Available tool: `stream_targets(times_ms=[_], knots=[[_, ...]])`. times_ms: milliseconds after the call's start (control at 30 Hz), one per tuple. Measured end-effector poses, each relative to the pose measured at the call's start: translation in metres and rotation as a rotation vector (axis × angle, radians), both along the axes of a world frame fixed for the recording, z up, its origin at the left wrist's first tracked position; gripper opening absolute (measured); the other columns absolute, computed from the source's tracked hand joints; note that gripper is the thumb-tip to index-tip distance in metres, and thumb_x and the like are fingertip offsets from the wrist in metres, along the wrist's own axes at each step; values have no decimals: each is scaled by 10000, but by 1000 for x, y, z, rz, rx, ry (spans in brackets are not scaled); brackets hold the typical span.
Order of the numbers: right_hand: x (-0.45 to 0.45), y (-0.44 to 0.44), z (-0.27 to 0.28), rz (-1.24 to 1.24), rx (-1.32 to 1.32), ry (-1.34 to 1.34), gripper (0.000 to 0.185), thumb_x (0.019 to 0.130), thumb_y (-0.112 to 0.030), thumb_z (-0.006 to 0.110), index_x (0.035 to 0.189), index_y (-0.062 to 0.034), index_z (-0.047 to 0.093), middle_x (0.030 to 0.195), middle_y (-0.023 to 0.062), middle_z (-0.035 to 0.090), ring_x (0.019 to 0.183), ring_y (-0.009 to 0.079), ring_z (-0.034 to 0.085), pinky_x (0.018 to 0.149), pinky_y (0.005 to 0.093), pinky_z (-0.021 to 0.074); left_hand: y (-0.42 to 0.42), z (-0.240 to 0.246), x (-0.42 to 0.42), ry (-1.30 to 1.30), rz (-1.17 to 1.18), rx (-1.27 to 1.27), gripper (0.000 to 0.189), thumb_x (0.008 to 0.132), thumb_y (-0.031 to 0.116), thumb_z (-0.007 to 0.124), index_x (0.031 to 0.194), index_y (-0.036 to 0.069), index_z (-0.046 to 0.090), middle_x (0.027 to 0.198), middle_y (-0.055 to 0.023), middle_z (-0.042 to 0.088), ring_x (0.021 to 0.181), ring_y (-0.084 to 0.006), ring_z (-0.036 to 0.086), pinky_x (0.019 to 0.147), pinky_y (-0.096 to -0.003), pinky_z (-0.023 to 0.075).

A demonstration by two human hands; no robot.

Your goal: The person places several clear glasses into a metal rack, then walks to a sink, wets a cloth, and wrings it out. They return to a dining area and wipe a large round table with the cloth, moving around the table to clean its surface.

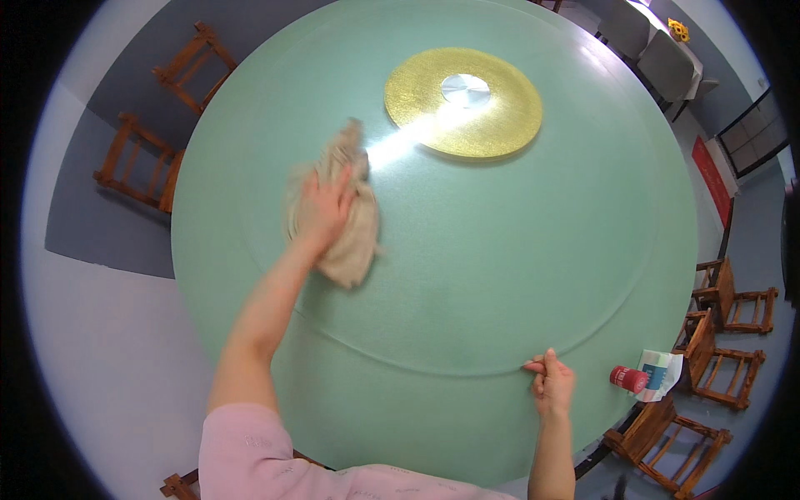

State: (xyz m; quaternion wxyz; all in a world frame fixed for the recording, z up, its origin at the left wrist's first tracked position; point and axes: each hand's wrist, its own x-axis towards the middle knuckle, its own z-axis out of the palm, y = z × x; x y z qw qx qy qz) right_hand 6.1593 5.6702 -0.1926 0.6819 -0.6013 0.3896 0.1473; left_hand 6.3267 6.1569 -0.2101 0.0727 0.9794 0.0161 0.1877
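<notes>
My left hand (325, 209) lies with its fingers spread on a beige cloth (353, 256), pressing it against the left part of a round glass turntable (462, 294). The hand and cloth are blurred. Under the clear disc shows a large round green table (400, 431). At the disc's near right rim, my right hand (551, 381) pinches the glass edge between thumb and finger. Beyond the cloth, a gold glittery round base (412, 81) with a silver centre (465, 90) shows in the disc's far part.
On the table's right edge, a red can (628, 379) stands beside a pack of tissues (653, 375). Wooden chairs (700, 356) line the right side, and more wooden chairs (134, 162) stand at the left by the wall. Grey chairs (667, 65) stand at the far right.
</notes>
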Motion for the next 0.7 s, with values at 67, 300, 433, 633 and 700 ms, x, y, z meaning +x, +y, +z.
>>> stream_targets(times_ms=[67, 300, 433, 633, 700], knots=[[-4, 5, -2, -6, 70, -17, 359, 983, -308, 590, 882, 35, 623, 736, 144, 705, 348, 74, 370, 335, 225, 258, -8, 10, 44, -104, 58, 182, 393, 980, 277, 458, 1344, 161, 549, 1151, -178, 654, 1079, -375, 573, 1011, -513, 385], [-17, 37, 5, -118, 138, 50, 338, 995, -322, 565, 928, 7, 602, 797, 139, 702, 364, 79, 366, 338, 233, 245, -264, 14, -12, -329, -633, -312, 399, 861, 292, 659, 1224, 131, 618, 1105, -195, 666, 1081, -338, 618, 950, -425, 480], [-21, 50, 15, -118, 153, 44, 350, 1003, -323, 549, 928, 15, 599, 839, 148, 701, 379, 83, 377, 342, 236, 254, -299, 15, -51, 469, -659, -1221, 353, 941, 319, 610, 1210, 90, 620, 1134, -104, 665, 1088, -236, 613, 919, -382, 492], [-28, 61, 21, -10, 166, 26, 385, 1009, -350, 532, 956, 24, 606, 858, 143, 708, 383, 78, 367, 359, 227, 259, -189, 57, -19, 924, -324, -2308, 558, 988, 505, 485, 1384, 112, 493, 1369, -80, 544, 1188, -240, 573, 1026, -457, 468], [-31, 66, 20, 15, 167, 27, 396, 1009, -354, 531, 967, 32, 609, 866, 147, 710, 384, 76, 367, 362, 225, 263, -126, 74, -5, 575, -135, -1760, 597, 984, 544, 465, 1374, 93, 503, 1354, -76, 544, 1210, -233, 526, 1043, -422, 413]])
